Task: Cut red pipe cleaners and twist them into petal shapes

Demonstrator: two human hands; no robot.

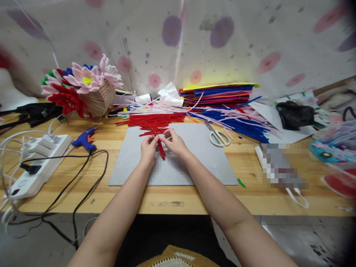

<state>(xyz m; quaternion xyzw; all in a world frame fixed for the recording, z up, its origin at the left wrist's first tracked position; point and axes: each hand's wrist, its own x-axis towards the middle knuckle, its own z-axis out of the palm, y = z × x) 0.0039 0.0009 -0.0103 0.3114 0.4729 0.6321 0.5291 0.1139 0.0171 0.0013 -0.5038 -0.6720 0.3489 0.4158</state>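
Above a grey cutting mat [191,163], both my hands meet around a small bundle of red pipe cleaners [161,150]. My left hand [149,148] pinches the bundle from the left, thumb and fingers together. From the other side, my right hand [174,142] grips it with bent fingers. The bundle's lower end points down toward me, and thin strands fan out above the fingers. Just behind lies a pile of loose red pipe cleaners [155,120], some reaching onto the mat. Scissors [218,136] with pale handles rest at the mat's upper right edge.
A blue glue gun [85,139] and a white power strip [41,167] with trailing cables lie left. Behind stand a basket of pipe-cleaner flowers [97,97] and stacked coloured pipe cleaners [219,95]. Blue pipe cleaners [244,124] and a blurred-out device [285,165] are right.
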